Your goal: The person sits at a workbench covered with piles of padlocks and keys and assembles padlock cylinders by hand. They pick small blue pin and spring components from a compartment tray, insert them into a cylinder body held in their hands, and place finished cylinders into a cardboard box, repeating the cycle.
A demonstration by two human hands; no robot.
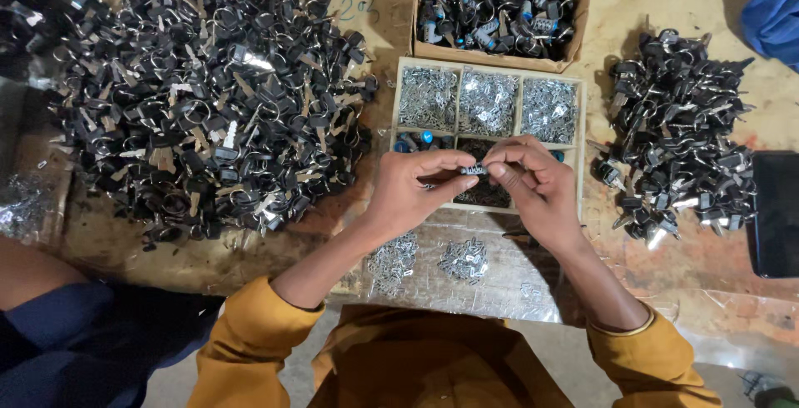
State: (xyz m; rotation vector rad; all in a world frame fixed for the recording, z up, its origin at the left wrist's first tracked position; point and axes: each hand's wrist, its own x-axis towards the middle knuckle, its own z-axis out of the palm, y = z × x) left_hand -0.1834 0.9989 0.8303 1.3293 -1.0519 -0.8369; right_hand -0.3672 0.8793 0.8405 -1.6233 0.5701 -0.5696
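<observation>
Out to the left of the grip sprawls the great heap of black-headed metal keys on rings [208, 100], with a smaller heap of the same keys [678, 141] to its right, both within easy reach. Beyond the grip sits the brown cardboard box of small lock barrels [499, 10]; directly under it, the pale wooden divided tray of tiny silvery parts [578, 146], handy for picking. The left hand [408, 196] and right hand [533, 187] pinch the small dark-and-silver lock barrel [473, 170] between fingertips, its long axis lying level, left to right, held just above the tray.
</observation>
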